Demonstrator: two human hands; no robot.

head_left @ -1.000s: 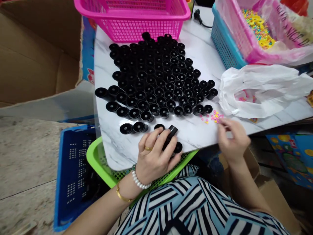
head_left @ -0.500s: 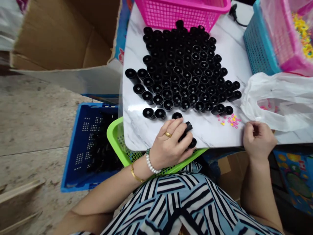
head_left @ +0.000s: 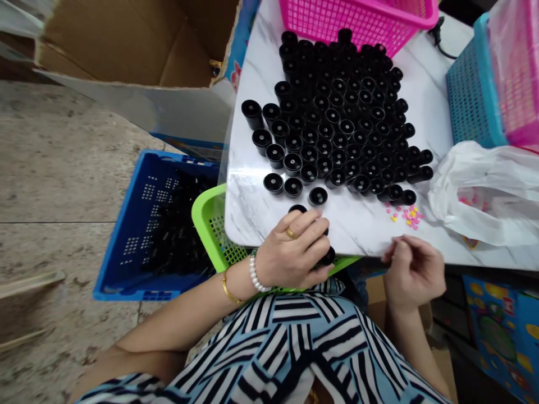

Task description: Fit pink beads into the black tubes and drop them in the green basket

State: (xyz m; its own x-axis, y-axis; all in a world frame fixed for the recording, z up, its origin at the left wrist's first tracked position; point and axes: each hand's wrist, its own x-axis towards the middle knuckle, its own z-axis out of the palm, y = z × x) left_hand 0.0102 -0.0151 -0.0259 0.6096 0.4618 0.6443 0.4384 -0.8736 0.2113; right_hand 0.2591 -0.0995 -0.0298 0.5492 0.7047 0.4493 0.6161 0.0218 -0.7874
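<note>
My left hand (head_left: 292, 249) lies at the near edge of the white marble table (head_left: 362, 224), its fingers wrapped round black plastic tubes (head_left: 326, 257). My right hand (head_left: 415, 272) hovers at the table edge with fingertips pinched together; what they pinch is too small to make out. Just beyond it lies a small scatter of pink and yellow beads (head_left: 406, 214). A dense block of upright black tubes (head_left: 337, 123) fills the table's middle, with three single ones (head_left: 293, 187) in front.
A white plastic bag (head_left: 484, 191) lies at the right. A pink basket (head_left: 357, 19) stands behind the tubes, a teal basket (head_left: 471, 101) at the right. Under the table edge sit a green basket (head_left: 208, 224) and a blue crate (head_left: 155, 224). A cardboard box (head_left: 138, 50) stands at left.
The view has swung left and down. My right hand drew back from the beads toward my left hand and now pinches. My left hand still grips the tubes.
</note>
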